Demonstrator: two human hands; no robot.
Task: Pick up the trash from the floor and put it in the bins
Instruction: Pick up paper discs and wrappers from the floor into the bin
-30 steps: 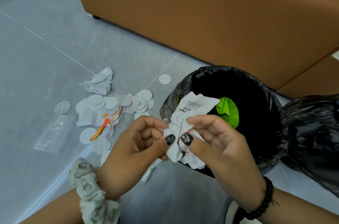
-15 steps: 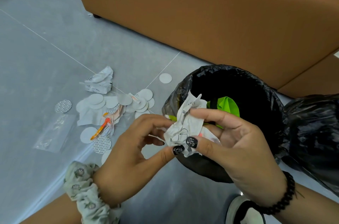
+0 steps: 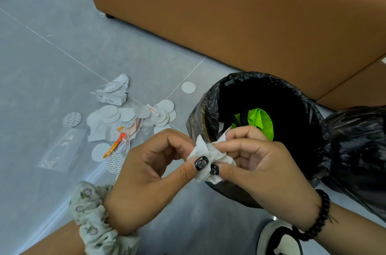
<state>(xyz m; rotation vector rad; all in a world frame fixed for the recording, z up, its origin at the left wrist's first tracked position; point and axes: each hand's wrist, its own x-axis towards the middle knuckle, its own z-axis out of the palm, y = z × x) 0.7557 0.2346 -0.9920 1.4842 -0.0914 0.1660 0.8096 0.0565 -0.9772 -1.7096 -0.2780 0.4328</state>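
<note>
Paper point(image 3: 205, 153), crumpled and with print too small to read, is being pinched by left hand point(image 3: 146, 173) and right hand point(image 3: 259, 163), fingers curled, over the bin point(image 3: 313, 113) rim.

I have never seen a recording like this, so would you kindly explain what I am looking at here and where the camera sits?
There is no machine: a person wears a camera on the head, looking down at their own two hands. The left hand and right hand together pinch a crumpled white paper just in front of a bin lined with a black bag; something bright green lies inside. On the grey floor remain white round discs, an orange stick, another crumpled wrapper and a clear plastic sheet. Behind stands brown furniture.
</note>
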